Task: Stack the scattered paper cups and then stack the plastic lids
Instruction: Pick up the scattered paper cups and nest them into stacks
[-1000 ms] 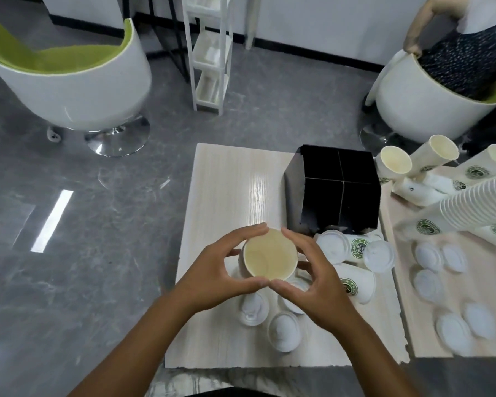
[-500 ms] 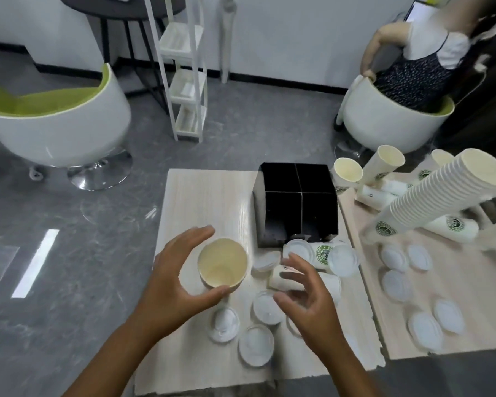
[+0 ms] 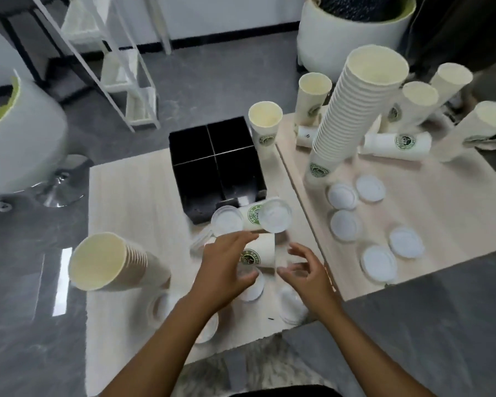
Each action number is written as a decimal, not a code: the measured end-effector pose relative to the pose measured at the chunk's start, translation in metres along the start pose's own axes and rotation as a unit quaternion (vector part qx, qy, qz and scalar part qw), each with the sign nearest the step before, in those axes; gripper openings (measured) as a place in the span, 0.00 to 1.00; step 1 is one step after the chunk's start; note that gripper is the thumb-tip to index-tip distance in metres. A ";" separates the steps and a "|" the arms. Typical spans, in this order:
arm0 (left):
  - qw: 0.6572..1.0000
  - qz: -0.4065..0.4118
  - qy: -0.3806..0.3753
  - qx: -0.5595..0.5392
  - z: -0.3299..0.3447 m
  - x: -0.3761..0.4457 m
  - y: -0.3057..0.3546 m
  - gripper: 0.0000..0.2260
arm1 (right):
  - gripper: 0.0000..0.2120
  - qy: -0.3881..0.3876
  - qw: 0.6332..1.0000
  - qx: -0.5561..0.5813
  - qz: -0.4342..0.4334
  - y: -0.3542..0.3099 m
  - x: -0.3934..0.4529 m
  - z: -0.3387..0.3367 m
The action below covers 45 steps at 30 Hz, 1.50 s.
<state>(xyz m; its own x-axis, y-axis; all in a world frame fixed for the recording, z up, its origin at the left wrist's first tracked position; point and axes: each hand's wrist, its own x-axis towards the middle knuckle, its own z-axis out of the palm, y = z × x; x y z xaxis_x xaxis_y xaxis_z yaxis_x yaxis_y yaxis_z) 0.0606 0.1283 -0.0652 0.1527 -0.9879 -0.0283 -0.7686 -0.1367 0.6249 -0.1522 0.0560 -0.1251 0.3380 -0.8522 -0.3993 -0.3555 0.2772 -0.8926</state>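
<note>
A white paper cup (image 3: 260, 253) with a green logo lies on its side on the near wooden table (image 3: 132, 202). My left hand (image 3: 226, 265) grips it, fingers over its top and thumb beneath. My right hand (image 3: 304, 270) hovers spread at the cup's right end, holding nothing. A short stack of cups (image 3: 106, 262) stands alone at the table's left. A second lying cup (image 3: 255, 214) with clear lids against it rests behind my hands. White lids (image 3: 252, 290) lie under and around my hands. A tall leaning stack (image 3: 355, 110) stands on the right table.
A black four-compartment box (image 3: 215, 170) sits at the back of the near table. The right table (image 3: 441, 196) carries several upright and lying cups and several lids (image 3: 345, 229). White chairs (image 3: 17, 144) and a white shelf (image 3: 121, 67) stand on the grey floor.
My left hand has let go of the short stack, which now stands at the left, and moved right onto the lying cup. My right hand has closed in on the same cup.
</note>
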 end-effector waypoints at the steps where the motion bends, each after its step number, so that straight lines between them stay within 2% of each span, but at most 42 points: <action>1: 0.999 -0.005 -0.036 0.029 0.009 0.009 -0.001 0.32 | 0.31 -0.013 1.000 -0.004 0.008 0.007 0.007 0.000; 5: 0.986 0.000 -0.121 0.113 0.037 0.038 -0.004 0.35 | 0.34 -0.067 0.997 -0.026 0.014 0.024 0.028 0.003; 9: 0.973 0.018 -0.152 0.172 0.050 0.054 -0.007 0.38 | 0.38 -0.092 0.995 -0.031 -0.003 0.025 0.041 0.007; 12: 0.976 0.019 -0.149 0.159 0.053 0.058 -0.009 0.38 | 0.40 -0.102 0.995 -0.023 -0.003 0.022 0.044 0.007; 17: 0.991 0.031 -0.100 0.082 0.036 0.055 0.000 0.39 | 0.46 -0.125 0.992 -0.009 -0.017 0.001 0.041 -0.007; 24: 0.998 -0.035 -0.044 -0.034 0.010 0.032 0.015 0.42 | 0.48 -0.148 0.988 0.011 -0.046 -0.039 0.022 -0.016; 28: 0.992 -0.056 -0.003 -0.114 -0.004 0.016 0.023 0.38 | 0.45 -0.147 0.986 -0.005 -0.073 -0.058 0.012 -0.016; 33: 0.983 -0.076 0.045 -0.163 -0.036 -0.009 0.029 0.36 | 0.41 -0.150 0.981 -0.009 -0.122 -0.089 -0.007 -0.007; 45: 0.948 -0.033 0.224 -0.225 -0.177 -0.095 0.049 0.41 | 0.38 -0.167 0.944 -0.011 -0.283 -0.231 -0.079 0.059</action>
<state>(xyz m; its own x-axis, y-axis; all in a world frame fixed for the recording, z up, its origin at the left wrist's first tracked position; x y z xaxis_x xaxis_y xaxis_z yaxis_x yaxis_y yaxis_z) 0.1180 0.2284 0.1065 0.5160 -0.8346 0.1927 -0.4220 -0.0519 0.9051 -0.0455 0.0856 0.1000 0.7342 -0.6725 0.0931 -0.0527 -0.1932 -0.9798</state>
